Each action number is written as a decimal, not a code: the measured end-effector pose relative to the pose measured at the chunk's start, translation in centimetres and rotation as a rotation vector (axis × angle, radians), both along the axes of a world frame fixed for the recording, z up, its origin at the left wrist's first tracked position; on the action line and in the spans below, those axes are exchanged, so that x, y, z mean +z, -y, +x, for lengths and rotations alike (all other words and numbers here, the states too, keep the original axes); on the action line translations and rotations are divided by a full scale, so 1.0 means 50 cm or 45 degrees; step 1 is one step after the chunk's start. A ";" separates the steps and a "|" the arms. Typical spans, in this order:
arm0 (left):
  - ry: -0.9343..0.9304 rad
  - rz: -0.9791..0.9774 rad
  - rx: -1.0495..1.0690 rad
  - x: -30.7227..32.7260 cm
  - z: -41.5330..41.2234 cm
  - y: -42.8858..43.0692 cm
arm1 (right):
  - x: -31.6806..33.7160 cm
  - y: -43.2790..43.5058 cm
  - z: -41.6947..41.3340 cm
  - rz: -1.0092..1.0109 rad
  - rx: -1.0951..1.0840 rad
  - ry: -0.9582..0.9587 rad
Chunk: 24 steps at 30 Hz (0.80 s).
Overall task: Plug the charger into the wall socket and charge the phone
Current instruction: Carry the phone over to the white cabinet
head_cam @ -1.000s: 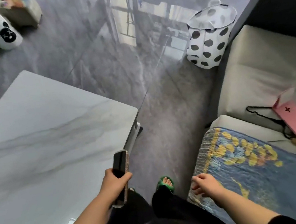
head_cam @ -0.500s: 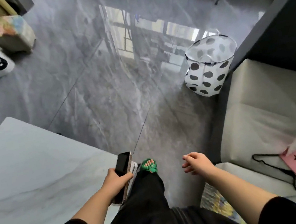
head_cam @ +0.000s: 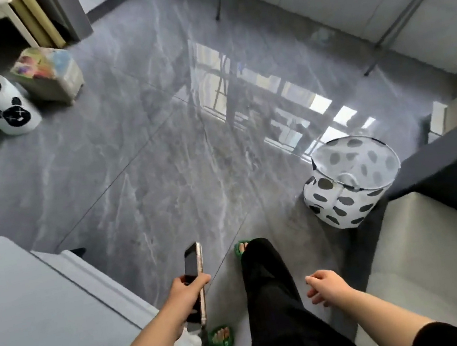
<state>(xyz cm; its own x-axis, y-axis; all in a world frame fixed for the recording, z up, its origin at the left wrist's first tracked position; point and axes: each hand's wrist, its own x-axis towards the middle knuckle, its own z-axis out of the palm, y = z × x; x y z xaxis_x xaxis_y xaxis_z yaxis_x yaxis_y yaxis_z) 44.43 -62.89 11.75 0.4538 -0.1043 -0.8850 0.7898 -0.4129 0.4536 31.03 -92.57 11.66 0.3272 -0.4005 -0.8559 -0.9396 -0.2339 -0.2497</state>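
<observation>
We stand on the grey floor between the table and the sofa, our left hand wrapped around the phone, our right hand loose and empty, with no charger or wall socket in view, so we judge all plugging still ahead.

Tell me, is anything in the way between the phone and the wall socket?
Cannot tell: no wall socket or charger shows in this view. The left hand holds the phone; the right hand is empty. The grey floor just ahead is bare.
</observation>
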 end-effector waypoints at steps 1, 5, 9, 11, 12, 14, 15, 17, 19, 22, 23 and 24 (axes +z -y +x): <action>-0.009 -0.003 0.069 0.001 0.023 0.013 | 0.000 0.018 0.043 0.002 0.053 -0.014; -0.045 0.027 0.367 0.002 0.098 0.044 | 0.008 0.052 0.243 0.036 0.372 -0.026; -0.073 0.063 0.620 0.010 0.148 0.036 | 0.024 -0.004 0.441 0.169 0.666 0.013; -0.060 0.105 0.712 0.017 0.170 0.010 | 0.029 -0.060 0.526 0.254 0.785 0.029; -0.055 0.121 0.753 0.021 0.179 -0.007 | 0.031 -0.093 0.564 0.288 0.852 0.036; -0.058 0.147 0.847 0.030 0.193 -0.045 | 0.027 -0.163 0.637 0.372 0.917 0.055; -0.054 0.159 0.904 0.034 0.201 -0.067 | 0.023 -0.200 0.675 0.403 0.936 0.070; -0.046 0.194 0.994 0.037 0.218 -0.110 | 0.016 -0.271 0.748 0.425 1.001 0.103; -0.055 0.210 1.058 0.037 0.239 -0.158 | 0.008 -0.334 0.818 0.428 1.063 0.111; -0.067 0.210 1.124 0.037 0.283 -0.238 | 0.003 -0.411 0.917 0.390 1.105 0.102; -0.077 0.211 1.141 0.036 0.301 -0.267 | 0.004 -0.431 0.949 0.368 1.107 0.095; -0.090 0.207 1.154 0.037 0.321 -0.295 | 0.006 -0.449 0.981 0.347 1.105 0.088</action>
